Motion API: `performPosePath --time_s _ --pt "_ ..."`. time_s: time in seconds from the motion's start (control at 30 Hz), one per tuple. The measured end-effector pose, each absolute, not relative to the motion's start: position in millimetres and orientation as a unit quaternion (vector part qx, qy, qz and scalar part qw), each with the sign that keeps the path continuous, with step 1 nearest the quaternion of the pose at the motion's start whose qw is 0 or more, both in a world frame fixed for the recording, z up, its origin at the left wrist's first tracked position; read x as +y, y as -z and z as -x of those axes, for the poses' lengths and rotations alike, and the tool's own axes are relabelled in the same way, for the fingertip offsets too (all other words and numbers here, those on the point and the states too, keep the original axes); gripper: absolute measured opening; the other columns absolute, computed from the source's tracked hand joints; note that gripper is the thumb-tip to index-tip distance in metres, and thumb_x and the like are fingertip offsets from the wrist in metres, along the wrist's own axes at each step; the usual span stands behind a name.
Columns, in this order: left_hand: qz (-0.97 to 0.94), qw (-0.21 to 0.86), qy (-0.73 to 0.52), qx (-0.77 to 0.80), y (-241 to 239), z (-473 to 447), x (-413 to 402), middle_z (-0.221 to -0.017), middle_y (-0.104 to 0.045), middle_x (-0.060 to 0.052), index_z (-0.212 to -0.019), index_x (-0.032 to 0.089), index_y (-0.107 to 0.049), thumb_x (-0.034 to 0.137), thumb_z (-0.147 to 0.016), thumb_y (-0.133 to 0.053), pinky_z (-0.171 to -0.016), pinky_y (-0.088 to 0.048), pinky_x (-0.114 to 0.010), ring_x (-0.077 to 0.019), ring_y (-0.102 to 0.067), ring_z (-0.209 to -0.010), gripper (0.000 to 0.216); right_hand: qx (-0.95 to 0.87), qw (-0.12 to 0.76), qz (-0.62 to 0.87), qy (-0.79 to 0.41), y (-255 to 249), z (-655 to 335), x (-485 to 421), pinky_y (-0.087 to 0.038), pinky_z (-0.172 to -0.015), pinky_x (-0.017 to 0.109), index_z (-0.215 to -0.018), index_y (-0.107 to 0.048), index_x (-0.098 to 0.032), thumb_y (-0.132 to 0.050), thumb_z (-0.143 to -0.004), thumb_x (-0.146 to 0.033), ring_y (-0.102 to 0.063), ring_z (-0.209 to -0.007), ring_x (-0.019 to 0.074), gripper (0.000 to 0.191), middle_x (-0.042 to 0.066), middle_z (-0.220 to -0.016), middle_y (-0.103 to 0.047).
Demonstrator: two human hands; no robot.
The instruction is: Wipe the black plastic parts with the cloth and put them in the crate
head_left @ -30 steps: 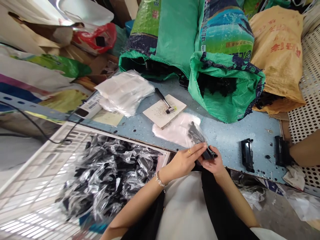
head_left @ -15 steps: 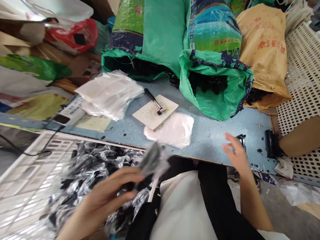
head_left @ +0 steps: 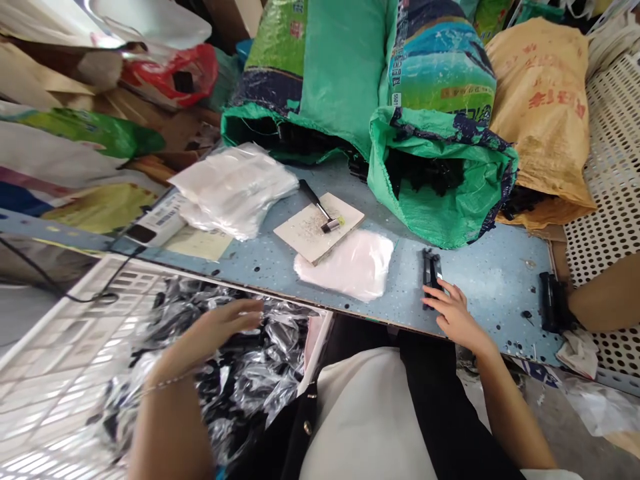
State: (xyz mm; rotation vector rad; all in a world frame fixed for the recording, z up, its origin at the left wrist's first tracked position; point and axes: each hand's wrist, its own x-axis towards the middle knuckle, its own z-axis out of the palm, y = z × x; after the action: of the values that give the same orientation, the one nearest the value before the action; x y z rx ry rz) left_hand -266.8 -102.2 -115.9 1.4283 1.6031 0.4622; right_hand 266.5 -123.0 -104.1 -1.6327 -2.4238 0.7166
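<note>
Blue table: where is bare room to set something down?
Widest: between right hand and rightmost black part, bar small bits. Narrower: between front plastic bags and the part by that hand. Crowded: back (sacks); left (bag stack, board, hammer).

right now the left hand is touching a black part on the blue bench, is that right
Wrong hand: in the head view it is the right hand that touches a black part on the blue bench. The left hand is over the crate.

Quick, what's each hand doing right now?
Left hand: open, apparently empty, above the bagged black parts.
Right hand: fingers at a black part; whether gripping cannot be told.
</note>
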Motion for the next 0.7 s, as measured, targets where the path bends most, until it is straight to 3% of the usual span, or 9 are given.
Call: performPosePath --time_s 0.07,0.13,0.23,0.33,0.43,0.57,0.7 --pt "-0.586 0.519 -0.231 0.578 98 190 -83 -0.106 -0.079 -0.009 -0.115 0.019 -0.069 0.05 -0.086 -0.068 -0.085 -0.064 -0.037 -0.024 -0.077 -0.09 0.042 -0.787 0.105 0.552 -0.255 105 -267 -123 -0.034 -0.116 0.061 -0.114 -0.073 -0.026 -0.049 -0.088 -0.015 -0.033 -0.148 0.0335 0.037 0.008 -0.146 -0.057" --pt "-0.628 0.481 -0.303 0.531 94 115 -62 -0.105 -0.076 -0.009 -0.117 0.019 -0.067 0.043 -0.093 -0.062 -0.09 -0.061 -0.037 -0.0216 -0.075 -0.095 0.034 -0.751 0.165 0.602 -0.215 112 -265 -120 -0.04 -0.113 0.059 -0.119 -0.069 -0.022 -0.057 -0.092 -0.031 -0.039 -0.142 0.0356 0.031 0.015 -0.143 -0.054" --pt "-0.702 0.305 -0.324 0.555 110 33 -36 -0.105 -0.07 -0.014 -0.093 0.014 -0.067 0.029 -0.089 -0.068 -0.086 -0.06 -0.04 -0.0246 -0.071 -0.094 0.015 -0.701 0.2 0.67 -0.141 127 -259 -115 -0.04 -0.11 0.063 -0.14 -0.054 -0.015 -0.063 -0.091 -0.046 -0.043 -0.136 0.0408 0.059 0.024 -0.143 -0.049" --pt "-0.751 0.201 -0.246 0.579 131 7 -24 -0.103 -0.068 -0.017 -0.082 0.013 -0.067 0.02 -0.09 -0.064 -0.085 -0.058 -0.042 -0.0285 -0.067 -0.098 0.011 -0.651 0.208 0.709 -0.172 137 -259 -112 -0.04 -0.107 0.065 -0.143 -0.052 -0.012 -0.06 -0.09 -0.048 -0.05 -0.128 0.0419 0.064 0.025 -0.131 -0.059" --pt "-0.75 0.245 -0.239 0.566 141 19 -20 -0.099 -0.069 -0.012 -0.077 0.016 -0.068 0.015 -0.093 -0.055 -0.083 -0.057 -0.035 -0.0224 -0.067 -0.092 0.021 -0.511 0.328 0.719 -0.339 132 -253 -106 -0.046 -0.104 0.059 -0.13 -0.062 -0.018 -0.068 -0.083 -0.05 -0.061 -0.112 0.0351 0.058 0.015 -0.116 -0.068" --pt "-0.717 0.327 -0.279 0.548 142 31 -17 -0.094 -0.069 -0.007 -0.064 0.017 -0.064 0.016 -0.088 -0.06 -0.079 -0.055 -0.031 -0.0173 -0.067 -0.084 0.024 -0.238 0.521 0.482 -0.663 113 -209 -80 -0.053 -0.102 0.053 -0.104 -0.069 -0.022 -0.072 -0.081 -0.048 -0.069 -0.088 0.0224 0.035 0.005 -0.101 -0.075" --pt "-0.696 0.308 -0.327 0.56 135 30 -21 -0.083 -0.065 -0.004 -0.067 0.018 -0.061 0.012 -0.082 -0.063 -0.073 -0.055 -0.029 -0.0163 -0.064 -0.077 0.017 -0.098 0.558 0.345 -0.749 111 -152 -42 -0.057 -0.101 0.051 -0.098 -0.068 -0.021 -0.068 -0.086 -0.041 -0.071 -0.082 0.0188 0.023 0.004 -0.095 -0.076"
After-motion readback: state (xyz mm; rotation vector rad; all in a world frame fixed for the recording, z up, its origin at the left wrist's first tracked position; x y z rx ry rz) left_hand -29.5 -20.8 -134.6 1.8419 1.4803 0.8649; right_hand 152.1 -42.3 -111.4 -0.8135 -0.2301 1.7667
